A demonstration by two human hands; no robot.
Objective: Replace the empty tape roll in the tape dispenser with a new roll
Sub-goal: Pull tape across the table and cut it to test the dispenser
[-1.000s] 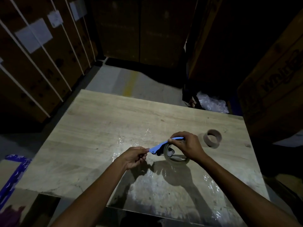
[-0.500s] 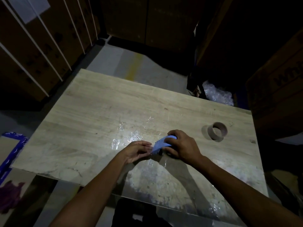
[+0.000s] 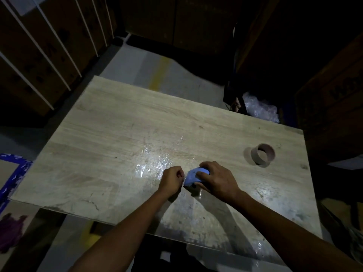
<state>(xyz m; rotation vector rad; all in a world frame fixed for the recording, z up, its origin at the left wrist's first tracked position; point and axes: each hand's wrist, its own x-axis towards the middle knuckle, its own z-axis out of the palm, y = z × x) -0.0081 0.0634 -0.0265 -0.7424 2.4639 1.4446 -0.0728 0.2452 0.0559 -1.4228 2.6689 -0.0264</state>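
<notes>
A small blue tape dispenser (image 3: 193, 176) lies low on the wooden table (image 3: 121, 138), near its front middle. My right hand (image 3: 215, 178) covers it from the right with fingers over its top, hiding the tape roll inside. My left hand (image 3: 171, 178) sits at the dispenser's left tip with fingers pinched together there; what it pinches is too small to make out. An empty brown cardboard tape core (image 3: 262, 157) stands on the table to the right, apart from both hands.
Shiny scraps of clear tape (image 3: 155, 163) stick to the table just left of and behind the hands. Stacked cartons (image 3: 39, 55) stand at left and right, and crumpled plastic (image 3: 259, 108) lies beyond the table's far right edge. Blue-taped cardboard (image 3: 13, 173) lies on the floor at left.
The dispenser has come down from a raised, side-on position to lie flat on the table under my right hand. Both hands have drawn closer together. The view has tilted downward.
</notes>
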